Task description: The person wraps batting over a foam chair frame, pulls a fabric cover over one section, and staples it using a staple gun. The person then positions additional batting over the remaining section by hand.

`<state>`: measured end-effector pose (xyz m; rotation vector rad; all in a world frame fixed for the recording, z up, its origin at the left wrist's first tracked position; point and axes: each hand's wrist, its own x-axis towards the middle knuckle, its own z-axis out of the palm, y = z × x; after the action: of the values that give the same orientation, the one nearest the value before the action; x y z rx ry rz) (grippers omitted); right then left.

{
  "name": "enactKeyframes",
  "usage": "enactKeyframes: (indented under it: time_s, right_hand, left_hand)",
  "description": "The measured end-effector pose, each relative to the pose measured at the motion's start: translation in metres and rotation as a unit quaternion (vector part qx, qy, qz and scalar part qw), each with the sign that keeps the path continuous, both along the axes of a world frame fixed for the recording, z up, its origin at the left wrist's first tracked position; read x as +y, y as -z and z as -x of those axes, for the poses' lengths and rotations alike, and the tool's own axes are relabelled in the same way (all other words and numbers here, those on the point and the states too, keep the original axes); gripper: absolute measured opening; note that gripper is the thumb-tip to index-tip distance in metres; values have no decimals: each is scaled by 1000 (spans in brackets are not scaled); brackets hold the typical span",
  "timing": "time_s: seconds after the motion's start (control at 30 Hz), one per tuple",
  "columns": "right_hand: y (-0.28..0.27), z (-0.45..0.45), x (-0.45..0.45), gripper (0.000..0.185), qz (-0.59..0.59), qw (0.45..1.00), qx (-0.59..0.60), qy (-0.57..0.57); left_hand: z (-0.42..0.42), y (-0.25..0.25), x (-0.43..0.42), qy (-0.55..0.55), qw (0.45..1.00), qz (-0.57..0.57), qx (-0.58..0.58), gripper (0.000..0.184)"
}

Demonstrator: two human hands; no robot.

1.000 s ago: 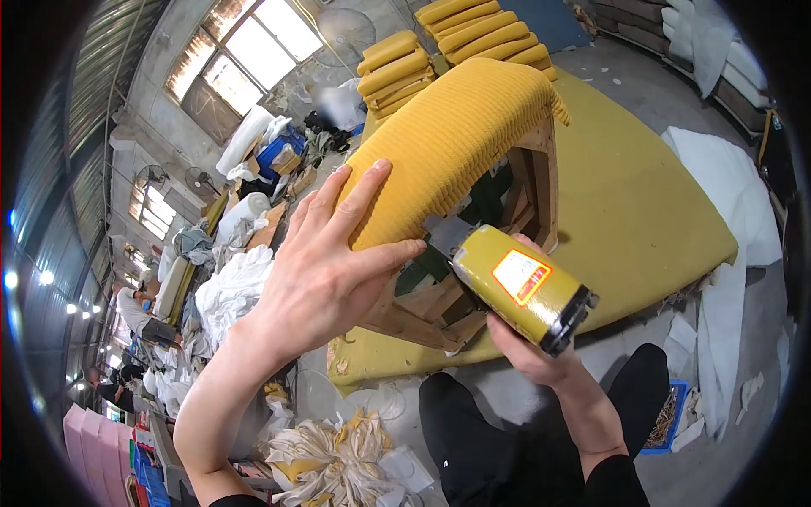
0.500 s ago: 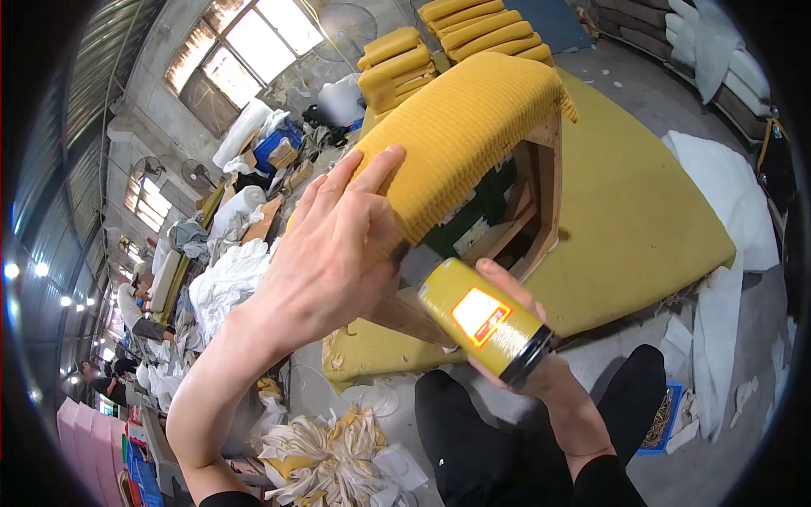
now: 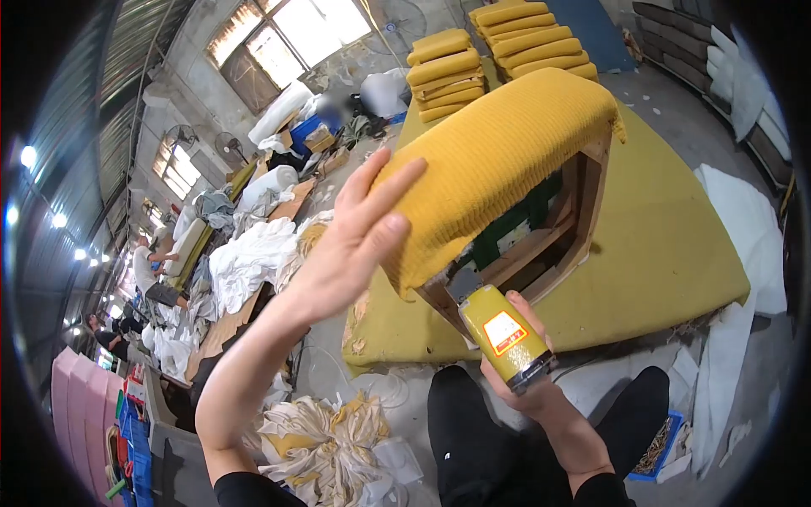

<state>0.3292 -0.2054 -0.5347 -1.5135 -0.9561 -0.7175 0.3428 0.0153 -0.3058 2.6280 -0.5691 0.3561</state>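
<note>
Ribbed yellow fabric [image 3: 507,144] covers the top of a wooden frame [image 3: 583,203], its loose edge hanging at the near left corner. My left hand [image 3: 355,237] lies with fingers spread against the left end of the fabric. A yellow-green tool [image 3: 498,325] with a red-and-white label is gripped in my right hand [image 3: 528,380], its dark nose close to the frame's near corner, below the fabric edge. Under the frame is a large olive padded surface [image 3: 667,228].
Stacked yellow cushions [image 3: 443,72] stand behind the frame. White cloth [image 3: 253,262] is heaped at left, with two people beyond. A cloth bundle [image 3: 325,439] and a blue tray [image 3: 659,452] are on the floor near my legs. White padding [image 3: 743,228] hangs at right.
My left hand has shifted from pressing near the fabric's lower edge to its left end. The tool has moved, then sits lower by the corner. The view has swung left.
</note>
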Motion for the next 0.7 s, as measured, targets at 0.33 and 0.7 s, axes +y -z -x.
enactKeyframes:
  time_s: [0.33, 0.7]
  right_hand:
    - [7, 13, -5, 38, 87, 994, 31, 65]
    - [-18, 19, 15, 50, 56, 994, 66, 62]
  left_hand:
    - [14, 11, -11, 9, 978, -178, -105, 68]
    - [17, 10, -12, 14, 973, -208, -100, 98]
